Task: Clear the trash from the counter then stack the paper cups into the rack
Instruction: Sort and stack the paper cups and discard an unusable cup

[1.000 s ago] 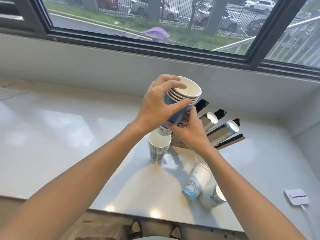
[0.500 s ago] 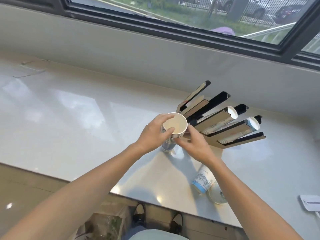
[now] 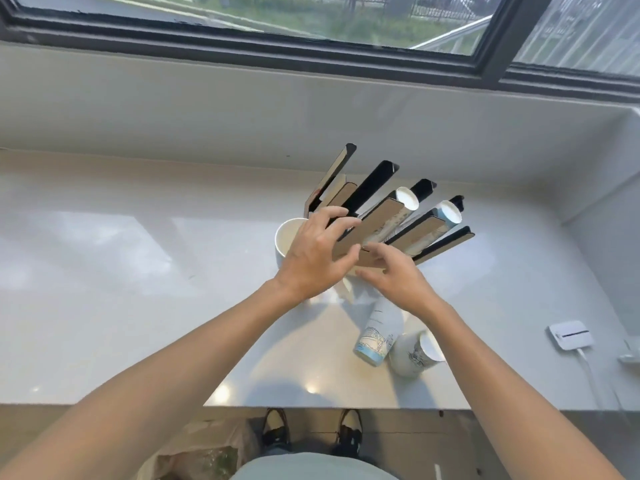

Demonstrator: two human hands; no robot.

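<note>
A brown and black cup rack [image 3: 374, 209] with several slanted slots stands on the white counter [image 3: 121, 271]; two slots hold rows of paper cups. A stack of white paper cups [image 3: 289, 237] stands upright just left of the rack. My left hand [image 3: 318, 254] hovers over that stack with fingers spread, holding nothing. My right hand [image 3: 394, 275] is open beside it, near the rack's base. Two stacks of printed cups [image 3: 377, 336] [image 3: 415, 351] lie on their sides near the counter's front edge.
A white device [image 3: 569, 334] with a cable lies at the right of the counter. A window wall runs behind the rack. Below the counter's front edge are a bag of trash [image 3: 204, 459] and my shoes on the floor.
The lifted cups went down onto the standing stack beside the rack. Both hands have let go and opened. My view has tilted further down.
</note>
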